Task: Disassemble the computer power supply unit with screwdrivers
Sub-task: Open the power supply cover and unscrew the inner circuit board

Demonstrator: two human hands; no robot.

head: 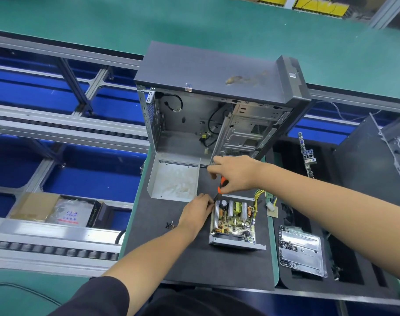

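Factory assembly line: roller conveyor (57, 249), green workbench (217, 23).

The open grey metal power supply unit (234, 221) lies flat, circuit board exposed. Its removed grey sheet-metal cover (175, 180) lies inverted just behind, with the orange-handled screwdriver (222, 184) above.

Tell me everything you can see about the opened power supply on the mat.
The power supply is a grey sheet-metal box with its cover off, sitting flat on the dark mat in front of the computer case. Inside is a circuit board with finned silver heat sinks, a black capacitor, a yellow transformer and a copper coil. Yellow wires leave its far right corner. The left hand touches its far left corner, where the tip of the orange-handled screwdriver in the right hand points.
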